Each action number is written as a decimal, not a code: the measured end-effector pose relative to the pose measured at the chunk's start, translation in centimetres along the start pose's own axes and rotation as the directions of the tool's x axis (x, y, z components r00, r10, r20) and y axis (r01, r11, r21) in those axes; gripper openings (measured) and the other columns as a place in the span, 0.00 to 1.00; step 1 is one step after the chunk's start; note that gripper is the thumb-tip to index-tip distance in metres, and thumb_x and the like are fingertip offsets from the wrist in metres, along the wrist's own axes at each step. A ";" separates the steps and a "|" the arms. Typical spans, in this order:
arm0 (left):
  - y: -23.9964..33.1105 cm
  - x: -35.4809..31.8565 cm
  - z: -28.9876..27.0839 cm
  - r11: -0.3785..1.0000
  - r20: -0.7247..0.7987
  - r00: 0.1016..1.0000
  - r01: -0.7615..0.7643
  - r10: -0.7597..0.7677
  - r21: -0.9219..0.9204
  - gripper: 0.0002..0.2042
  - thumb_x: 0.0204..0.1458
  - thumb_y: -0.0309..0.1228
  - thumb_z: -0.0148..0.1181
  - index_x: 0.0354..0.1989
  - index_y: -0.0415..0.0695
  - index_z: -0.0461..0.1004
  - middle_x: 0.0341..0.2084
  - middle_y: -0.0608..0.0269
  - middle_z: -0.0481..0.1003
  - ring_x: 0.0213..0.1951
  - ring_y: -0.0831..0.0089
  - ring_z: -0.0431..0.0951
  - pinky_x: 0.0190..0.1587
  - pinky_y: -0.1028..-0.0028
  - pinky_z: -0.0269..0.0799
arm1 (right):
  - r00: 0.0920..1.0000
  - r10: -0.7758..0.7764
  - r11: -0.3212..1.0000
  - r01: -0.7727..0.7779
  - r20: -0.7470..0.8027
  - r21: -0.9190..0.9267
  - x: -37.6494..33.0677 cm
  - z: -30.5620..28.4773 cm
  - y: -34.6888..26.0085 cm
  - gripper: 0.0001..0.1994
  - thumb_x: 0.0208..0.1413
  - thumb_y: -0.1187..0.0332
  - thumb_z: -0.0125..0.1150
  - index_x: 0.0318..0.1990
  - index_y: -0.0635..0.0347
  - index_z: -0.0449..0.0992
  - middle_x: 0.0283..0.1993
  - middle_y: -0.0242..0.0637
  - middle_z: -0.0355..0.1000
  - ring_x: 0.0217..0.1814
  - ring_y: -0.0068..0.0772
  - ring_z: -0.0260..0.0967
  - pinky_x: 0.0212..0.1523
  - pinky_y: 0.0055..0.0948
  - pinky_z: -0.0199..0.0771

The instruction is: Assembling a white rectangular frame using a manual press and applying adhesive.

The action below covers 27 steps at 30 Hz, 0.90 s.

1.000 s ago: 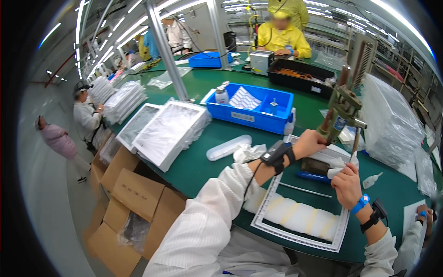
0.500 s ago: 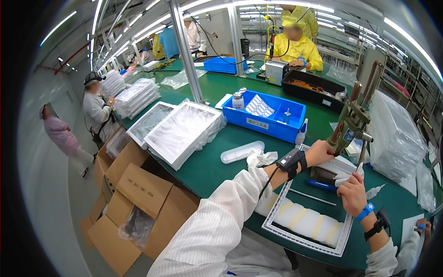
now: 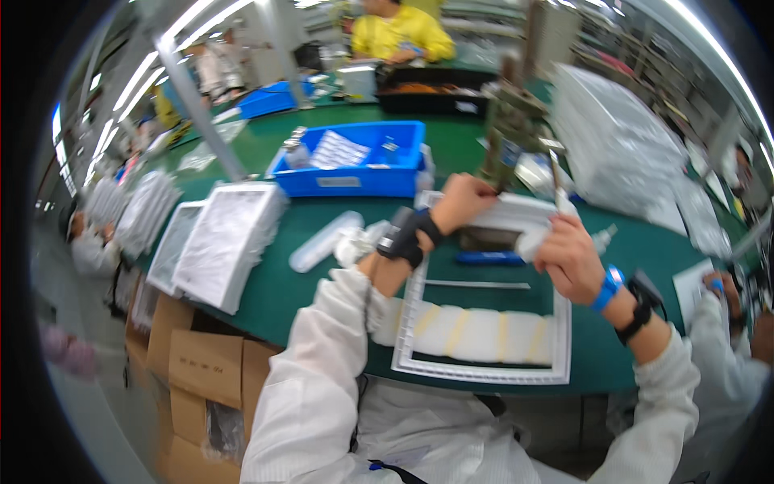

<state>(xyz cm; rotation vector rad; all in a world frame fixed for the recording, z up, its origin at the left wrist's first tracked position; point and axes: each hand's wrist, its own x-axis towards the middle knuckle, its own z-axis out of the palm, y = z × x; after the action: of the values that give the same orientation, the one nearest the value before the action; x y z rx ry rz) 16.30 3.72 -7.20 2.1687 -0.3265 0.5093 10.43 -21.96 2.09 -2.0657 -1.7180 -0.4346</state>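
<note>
Left hand [image 3: 468, 200]: fingers drawn together at the far edge of the white frame, just beside the foot of the arbor press [image 3: 506, 137]; whether anything is pinched cannot be told. Right hand [image 3: 571, 256]: fingers clamped on the white lower end of the press lever [image 3: 556, 173]; the view is blurred.

White rectangular frame [image 3: 484, 373]: laid flat on the green bench top [image 3: 282, 302], below the press. Seen through its opening: white foam strip [image 3: 482, 336] with yellow bands, passed beneath the frame's left side; thin pale rod [image 3: 477, 285]; blue tool [image 3: 490, 258]; dark block [image 3: 488, 239].

To the left: clear plastic case [image 3: 324, 244], crumpled white tissue [image 3: 351, 246] beside it, bagged white frames [image 3: 222, 234]. Beyond: blue bin [image 3: 347, 185], in which a bottle [image 3: 296, 153] is kept. To the right: white dropper bottle [image 3: 604, 237]; plastic-wrapped stack [image 3: 613, 137]. Below the bench: opened cardboard box [image 3: 205, 359].
</note>
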 end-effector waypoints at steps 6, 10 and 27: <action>1.4 1.1 0.9 0.998 0.038 0.999 0.015 -0.018 0.065 0.13 0.43 0.34 0.67 0.33 0.37 0.82 0.26 0.47 0.80 0.29 0.58 0.82 0.36 0.69 0.77 | 0.995 0.017 0.997 -0.025 -0.097 -0.078 -2.4 3.0 1.8 0.05 0.39 0.78 0.55 0.21 0.55 0.71 0.22 0.33 0.67 0.33 0.38 0.65 0.58 0.40 0.64; 1.1 0.5 0.7 0.996 0.071 0.997 0.010 -0.016 0.091 0.14 0.45 0.36 0.67 0.33 0.35 0.81 0.27 0.48 0.80 0.28 0.61 0.82 0.36 0.70 0.75 | 0.995 0.026 0.999 -0.028 -0.095 -0.026 -2.4 2.2 1.4 0.05 0.39 0.79 0.53 0.20 0.55 0.70 0.21 0.32 0.67 0.34 0.38 0.65 0.58 0.40 0.64; 2.0 1.1 1.0 0.996 0.085 0.993 0.077 -0.080 0.041 0.11 0.47 0.31 0.66 0.36 0.37 0.82 0.28 0.51 0.81 0.31 0.67 0.82 0.36 0.73 0.73 | 0.661 0.421 0.764 0.110 -0.621 0.635 16.9 -7.2 22.7 0.14 0.62 0.61 0.48 0.39 0.62 0.75 0.33 0.33 0.72 0.33 0.29 0.67 0.37 0.31 0.68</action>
<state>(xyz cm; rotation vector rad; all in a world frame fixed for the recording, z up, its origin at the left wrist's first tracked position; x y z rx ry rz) 16.66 1.65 -5.84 2.2347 -0.2789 0.3811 36.13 -14.62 13.92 -1.2444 -0.9505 -0.4643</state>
